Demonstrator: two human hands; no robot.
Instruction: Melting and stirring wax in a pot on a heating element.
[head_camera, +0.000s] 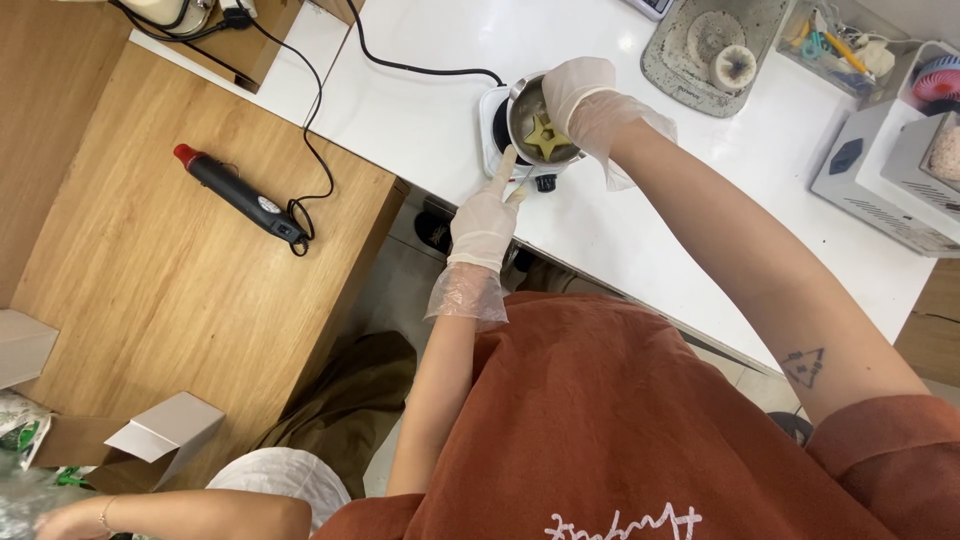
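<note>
Head view. Small round steel pot (540, 125), holding a yellow star-shaped piece (546, 137), is seated on a white hotplate (493, 118) on the white table (420, 110). Right gloved hand (580, 95) is curled over the far rim, gripping it. Left gloved hand (484, 220) lies just below; its forefinger is extended to the near rim, nothing held.

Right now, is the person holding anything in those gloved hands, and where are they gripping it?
The right hand grips the small metal pot by its far rim. The left hand holds nothing; its fingers touch the pot's near side.
</note>
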